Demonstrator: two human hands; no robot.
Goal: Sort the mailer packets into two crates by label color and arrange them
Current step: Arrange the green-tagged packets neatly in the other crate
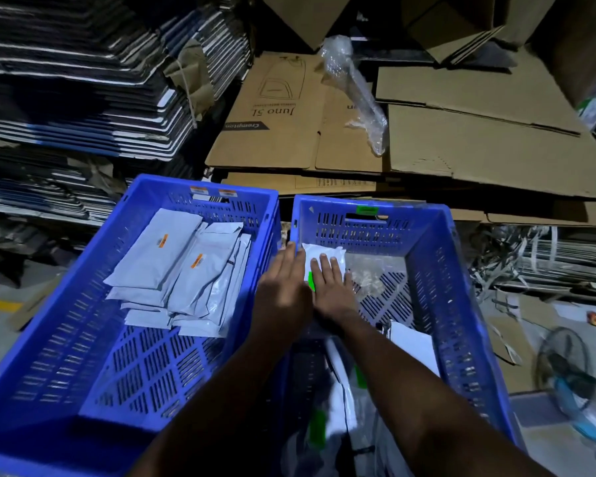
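Two hands, left point(283, 287) and right point(331, 287), fingers spread flat, pressing a white green-labelled packet point(324, 258) in the right blue crate point(427, 256); orange-labelled packets point(179, 270) stacked in left crate point(66, 339); flattened cardboard point(461, 146) behind; dim floor, crate bottoms partly hidden.

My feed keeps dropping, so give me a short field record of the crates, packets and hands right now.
left crate: blue, orange tags on far wall, holds a stack of grey packets with orange labels
right crate: blue, green tag on far wall
white packet: in right crate's far left corner, green label showing
left hand: flat, beside the packet at the crate wall
right hand: flat, pressing on the white packet
other packets: lower in the right crate, blurred
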